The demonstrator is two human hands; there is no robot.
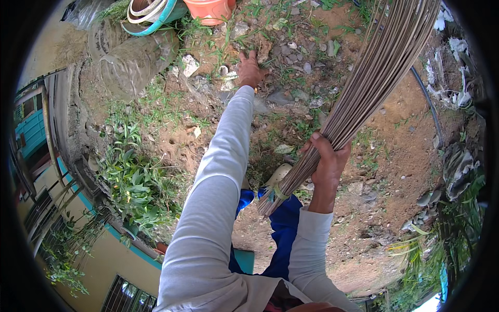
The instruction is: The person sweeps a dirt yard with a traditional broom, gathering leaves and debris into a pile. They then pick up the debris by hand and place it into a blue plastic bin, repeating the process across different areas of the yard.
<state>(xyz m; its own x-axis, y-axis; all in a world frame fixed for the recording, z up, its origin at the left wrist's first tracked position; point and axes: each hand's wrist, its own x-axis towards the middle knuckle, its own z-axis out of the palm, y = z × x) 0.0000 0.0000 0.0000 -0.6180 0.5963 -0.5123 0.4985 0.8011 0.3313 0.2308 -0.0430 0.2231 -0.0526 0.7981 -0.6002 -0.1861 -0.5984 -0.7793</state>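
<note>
My right hand (330,162) is closed round the lower part of a stick broom (358,93), a bundle of thin brown sticks. Its bound end (278,195) points down toward my feet, and the loose sticks fan out to the upper right. Ahead of me, my left hand (250,70) reaches down to the ground with its fingers apart. I make out nothing held in it, though its palm side is hidden. Just left of it lies a pale stone (227,83), and a brown clump (264,51) sits beyond its fingers.
An orange pot (210,11) and a stack of round tubs (150,18) stand at the far left. Leafy plants (136,182) grow beside a building wall. Along the right run a dark hose (427,101) and crumpled white plastic (461,73). Stones and grass dot the soil.
</note>
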